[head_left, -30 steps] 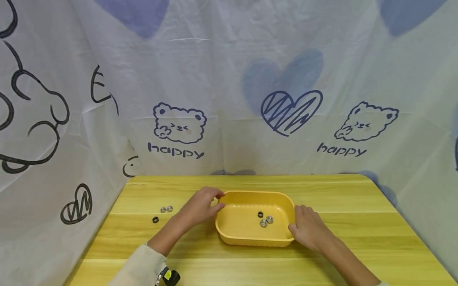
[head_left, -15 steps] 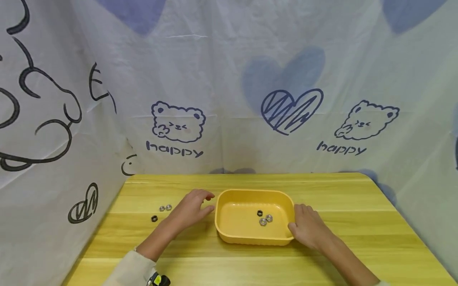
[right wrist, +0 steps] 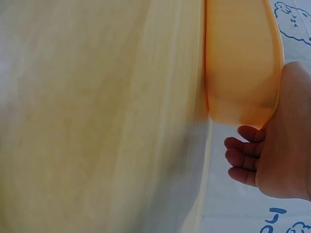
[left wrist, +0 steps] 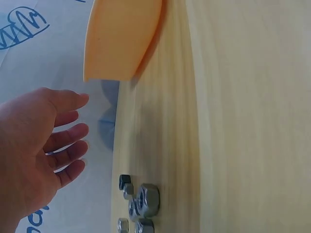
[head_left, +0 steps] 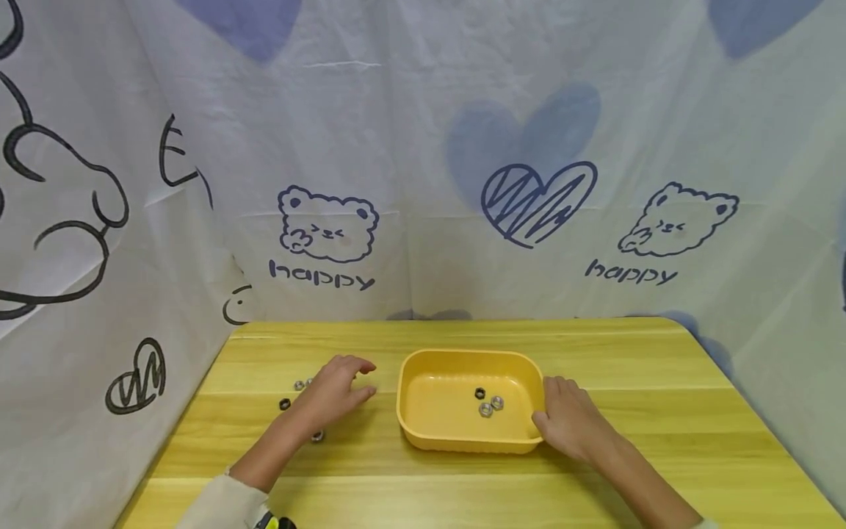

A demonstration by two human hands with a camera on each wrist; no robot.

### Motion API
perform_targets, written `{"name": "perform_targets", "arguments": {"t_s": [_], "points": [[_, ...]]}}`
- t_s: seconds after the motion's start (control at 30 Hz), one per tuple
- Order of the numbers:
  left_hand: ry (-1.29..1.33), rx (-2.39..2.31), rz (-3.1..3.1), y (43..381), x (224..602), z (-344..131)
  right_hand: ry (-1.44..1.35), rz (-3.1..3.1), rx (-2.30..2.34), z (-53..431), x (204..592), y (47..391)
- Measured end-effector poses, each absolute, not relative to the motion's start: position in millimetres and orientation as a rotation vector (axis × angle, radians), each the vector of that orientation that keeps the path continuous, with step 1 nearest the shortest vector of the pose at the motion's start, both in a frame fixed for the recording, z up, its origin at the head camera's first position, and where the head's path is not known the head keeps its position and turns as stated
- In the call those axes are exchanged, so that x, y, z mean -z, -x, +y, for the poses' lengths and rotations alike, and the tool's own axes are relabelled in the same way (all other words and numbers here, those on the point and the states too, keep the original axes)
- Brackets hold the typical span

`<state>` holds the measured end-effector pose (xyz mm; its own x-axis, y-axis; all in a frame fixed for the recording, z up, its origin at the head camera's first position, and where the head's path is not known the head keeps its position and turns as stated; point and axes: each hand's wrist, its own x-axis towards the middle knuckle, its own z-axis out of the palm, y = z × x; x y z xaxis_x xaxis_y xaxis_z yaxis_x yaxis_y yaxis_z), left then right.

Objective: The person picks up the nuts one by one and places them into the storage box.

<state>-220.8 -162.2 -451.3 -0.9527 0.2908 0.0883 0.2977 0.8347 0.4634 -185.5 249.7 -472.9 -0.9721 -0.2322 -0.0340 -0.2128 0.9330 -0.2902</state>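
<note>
A yellow plastic tray [head_left: 469,445] stands on the wooden table, holding one black nut [head_left: 479,393] and two silver nuts [head_left: 485,410]. My right hand [head_left: 573,420] grips its right rim, thumb on the inner side and fingers outside; the right wrist view shows the tray's wall [right wrist: 243,63] beside that hand. Apart from the tray, my left hand [head_left: 333,391] hovers to its left, fingers loosely bent and holding nothing. Around and beneath the left hand lie several loose nuts, among them a black nut [head_left: 285,404] and silver nuts [head_left: 299,385], [left wrist: 148,200] partly hidden in the head view.
Another nut [head_left: 318,436] lies near the left forearm. The wooden table [head_left: 634,360] reaches back to a white cloth [head_left: 423,147] printed with hearts and bears, which also hangs at both sides.
My left hand has let go of the tray's left rim and moved left, toward the loose nuts, now covering some. My right hand stays on the right rim; the tray has not visibly moved.
</note>
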Motion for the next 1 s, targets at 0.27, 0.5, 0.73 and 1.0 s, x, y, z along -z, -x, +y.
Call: {"name": "perform_targets", "arguments": {"t_s": [0.27, 0.5, 0.73, 1.0], "points": [[0.452, 0.690, -2.994, 219, 455, -173, 0.362, 3.034, 0.433, 249, 472, 186], [0.488, 0.678, -2.973, 218, 463, -186, 0.377, 3.039, 0.423, 249, 472, 185], [0.487, 0.628, -2.970, 219, 468, -196, 0.375, 3.031, 0.427, 249, 471, 184], [0.410, 0.612, -3.004, 221, 469, -203, 0.381, 3.035, 0.432, 250, 472, 185]]}}
